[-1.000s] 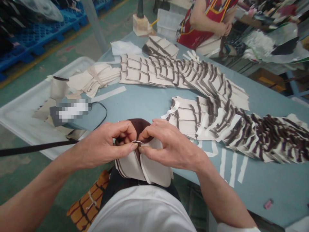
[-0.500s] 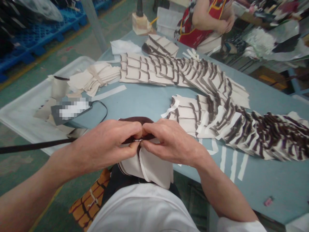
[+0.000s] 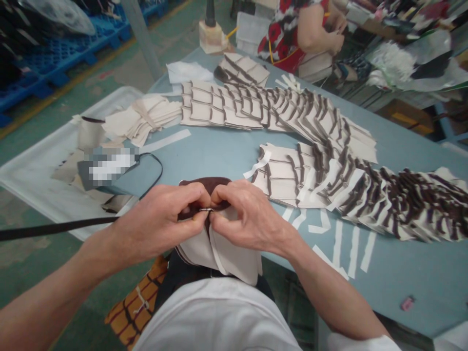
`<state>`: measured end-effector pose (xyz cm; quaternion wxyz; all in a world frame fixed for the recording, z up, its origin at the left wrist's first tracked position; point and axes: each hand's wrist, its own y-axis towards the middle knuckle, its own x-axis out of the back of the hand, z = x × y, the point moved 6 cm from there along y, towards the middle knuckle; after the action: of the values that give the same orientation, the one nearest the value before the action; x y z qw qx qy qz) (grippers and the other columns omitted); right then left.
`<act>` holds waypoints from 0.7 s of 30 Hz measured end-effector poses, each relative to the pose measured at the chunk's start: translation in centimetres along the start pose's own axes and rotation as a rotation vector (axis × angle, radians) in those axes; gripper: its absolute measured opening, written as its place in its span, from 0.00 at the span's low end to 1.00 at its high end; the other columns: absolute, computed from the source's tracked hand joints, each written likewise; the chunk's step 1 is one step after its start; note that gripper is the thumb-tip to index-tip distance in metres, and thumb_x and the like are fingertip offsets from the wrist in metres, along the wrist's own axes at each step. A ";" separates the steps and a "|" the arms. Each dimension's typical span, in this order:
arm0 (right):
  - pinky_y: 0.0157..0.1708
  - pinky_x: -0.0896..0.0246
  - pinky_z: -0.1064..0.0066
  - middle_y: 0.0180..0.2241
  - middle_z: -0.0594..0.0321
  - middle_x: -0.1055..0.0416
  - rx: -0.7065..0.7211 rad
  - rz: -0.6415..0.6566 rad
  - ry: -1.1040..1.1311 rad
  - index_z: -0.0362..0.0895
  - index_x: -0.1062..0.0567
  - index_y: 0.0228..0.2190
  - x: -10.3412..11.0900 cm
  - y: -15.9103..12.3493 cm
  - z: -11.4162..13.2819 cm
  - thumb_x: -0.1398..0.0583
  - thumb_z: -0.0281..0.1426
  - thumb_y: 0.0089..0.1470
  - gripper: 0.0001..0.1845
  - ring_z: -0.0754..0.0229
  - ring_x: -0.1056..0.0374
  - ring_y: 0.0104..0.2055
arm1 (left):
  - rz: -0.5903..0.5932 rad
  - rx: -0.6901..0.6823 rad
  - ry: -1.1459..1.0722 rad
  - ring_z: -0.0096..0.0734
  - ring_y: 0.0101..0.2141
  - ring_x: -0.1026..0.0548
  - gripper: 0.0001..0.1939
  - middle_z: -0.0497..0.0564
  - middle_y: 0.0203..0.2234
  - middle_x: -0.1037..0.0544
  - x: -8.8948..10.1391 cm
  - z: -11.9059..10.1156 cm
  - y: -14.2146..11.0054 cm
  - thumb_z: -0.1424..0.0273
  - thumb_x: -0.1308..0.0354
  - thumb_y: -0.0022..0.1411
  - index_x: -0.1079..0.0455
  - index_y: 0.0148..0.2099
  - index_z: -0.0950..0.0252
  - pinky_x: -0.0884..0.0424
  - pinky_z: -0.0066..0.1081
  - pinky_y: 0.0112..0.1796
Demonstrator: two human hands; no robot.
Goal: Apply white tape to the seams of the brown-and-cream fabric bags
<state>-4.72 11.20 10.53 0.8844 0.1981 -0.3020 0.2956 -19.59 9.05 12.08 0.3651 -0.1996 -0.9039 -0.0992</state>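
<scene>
A cream sewn pouch-like piece (image 3: 237,258) with a dark brown edge band (image 3: 215,182) rests at my lap, by the table's near edge. My left hand (image 3: 161,214) is closed, pinching the brown band between thumb and fingertips. Right beside it, my right hand (image 3: 252,214) pinches the same edge, its thumb and forefinger almost meeting the left ones. A small pale, shiny bit shows between the thumbs, too small to name. The fingers partly cover the band. A dark strap (image 3: 58,225) runs past my left forearm.
On the blue-grey table (image 3: 413,273) lie overlapping rows of cream pieces with brown edges (image 3: 303,109) and loose white strips (image 3: 338,243). A white plastic tray (image 3: 29,156) holding cream pieces stands at left. Across the table a co-worker's arm (image 3: 314,29) shows.
My hands have shifted slightly left, and more of the brown band shows. The right forearm has moved left, uncovering more white strips. The co-worker has shifted a little.
</scene>
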 end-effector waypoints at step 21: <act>0.34 0.46 0.68 0.25 0.69 0.33 -0.120 0.080 0.252 0.47 0.31 0.26 1.8 1.0 -0.3 0.42 0.31 0.53 0.04 0.62 0.40 0.29 | -0.126 -0.248 0.239 0.30 0.33 0.16 0.15 0.47 0.30 0.15 0.2 -0.7 -0.4 0.75 0.51 0.75 0.24 0.39 0.58 0.25 0.25 0.36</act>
<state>-4.03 12.82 11.60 0.9130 0.0940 -0.2136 0.3346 -19.45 8.49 12.74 0.4354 -0.1728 -0.8457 -0.2557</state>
